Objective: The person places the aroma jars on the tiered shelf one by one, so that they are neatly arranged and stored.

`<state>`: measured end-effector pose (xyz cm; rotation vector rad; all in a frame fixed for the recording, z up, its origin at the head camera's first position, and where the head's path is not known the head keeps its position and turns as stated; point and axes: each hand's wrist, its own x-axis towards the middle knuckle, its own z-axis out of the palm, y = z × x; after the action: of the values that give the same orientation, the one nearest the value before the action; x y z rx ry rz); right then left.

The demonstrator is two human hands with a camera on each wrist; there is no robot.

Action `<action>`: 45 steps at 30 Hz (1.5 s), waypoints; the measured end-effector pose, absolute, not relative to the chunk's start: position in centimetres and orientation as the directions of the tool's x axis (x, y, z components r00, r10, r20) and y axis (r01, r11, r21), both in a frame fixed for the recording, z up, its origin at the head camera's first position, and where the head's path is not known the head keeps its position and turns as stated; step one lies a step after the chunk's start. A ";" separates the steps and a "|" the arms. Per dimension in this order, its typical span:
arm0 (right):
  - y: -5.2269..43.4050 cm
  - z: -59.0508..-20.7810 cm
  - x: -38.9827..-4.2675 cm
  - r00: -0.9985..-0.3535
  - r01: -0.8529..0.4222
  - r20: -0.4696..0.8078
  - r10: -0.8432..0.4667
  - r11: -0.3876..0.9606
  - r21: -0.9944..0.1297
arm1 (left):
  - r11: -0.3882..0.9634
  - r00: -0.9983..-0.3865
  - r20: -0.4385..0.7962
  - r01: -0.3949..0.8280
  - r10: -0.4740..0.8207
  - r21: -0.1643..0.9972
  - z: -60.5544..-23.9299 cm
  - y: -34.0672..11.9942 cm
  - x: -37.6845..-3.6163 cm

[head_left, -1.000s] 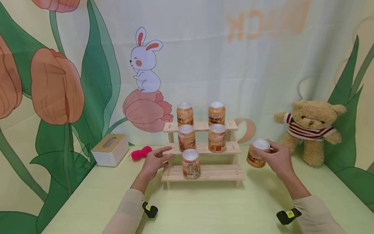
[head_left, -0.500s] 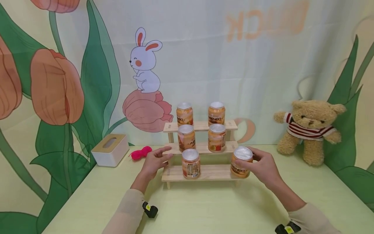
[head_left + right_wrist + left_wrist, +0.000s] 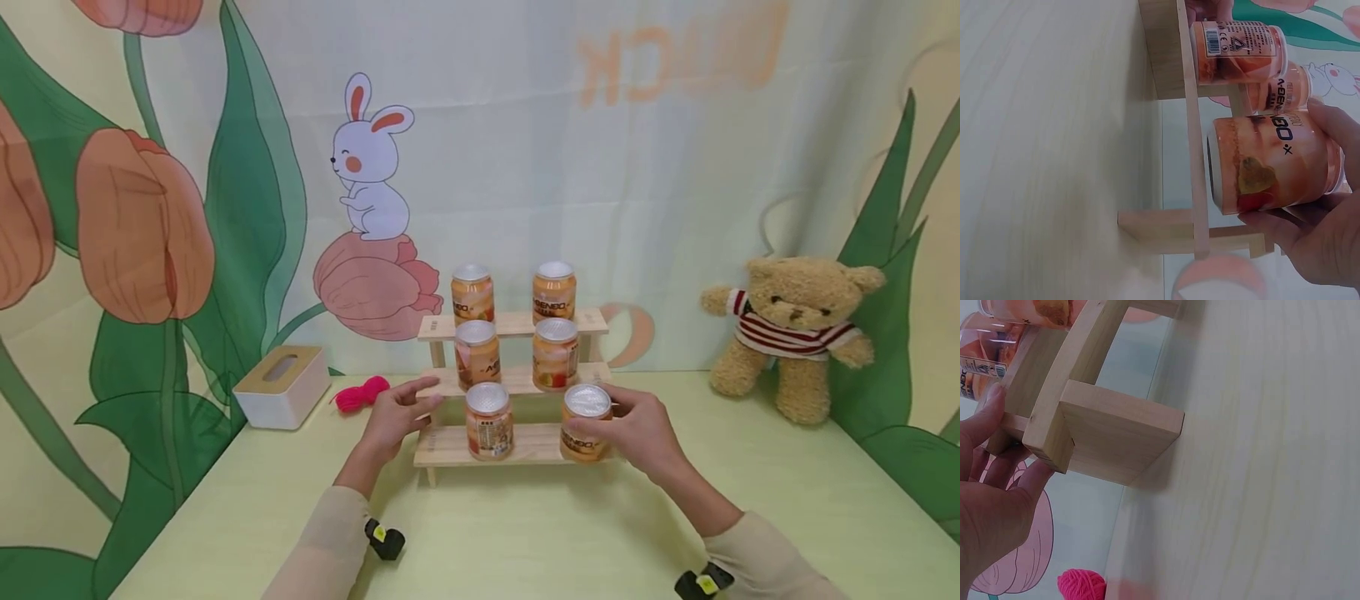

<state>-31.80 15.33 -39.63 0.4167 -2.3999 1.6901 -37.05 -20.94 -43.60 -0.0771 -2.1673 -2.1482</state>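
While the rack (image 3: 517,446) is being steadied at nine o'clock by the left hand (image 3: 397,417), the can (image 3: 585,422), being clasped by the right hand (image 3: 637,429), is being brought in from three o'clock onto the bottom step, nearly placed.

L hand (image 3: 988,494) grips wooden rack's (image 3: 1116,434) end; cans (image 3: 991,350) above, pink yarn (image 3: 1082,586) below.
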 end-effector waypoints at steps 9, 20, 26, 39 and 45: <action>13.2 -39.9 -32.4 -0.916 -0.402 0.369 -0.158 0.328 -0.855 | 0.004 -0.994 0.108 0.108 -0.022 0.994 -43.5 -21.0 -36.9; 11.4 -39.9 -32.7 -0.916 -0.400 0.367 -0.160 0.339 -0.851 | 0.019 -0.995 0.099 0.098 -0.028 0.995 -43.5 -21.0 -36.9; 11.2 -40.0 -33.1 -0.923 -0.384 0.355 -0.148 0.346 -0.856 | 0.018 -0.994 0.105 0.105 -0.021 0.994 -43.5 -21.0 -37.0; 11.3 -40.0 -33.1 -0.921 -0.389 0.361 -0.145 0.372 -0.843 | 0.009 -0.995 0.093 0.093 -0.026 0.996 -43.4 -20.8 -36.8; 11.2 -40.1 -33.1 -0.919 -0.393 0.366 -0.143 0.367 -0.843 | 0.001 -0.995 0.094 0.094 -0.020 0.996 -43.3 -20.9 -36.9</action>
<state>-33.10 11.18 -40.05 0.4793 -2.3970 1.5768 -36.90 -20.94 -43.31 -0.0809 -2.1642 -2.1630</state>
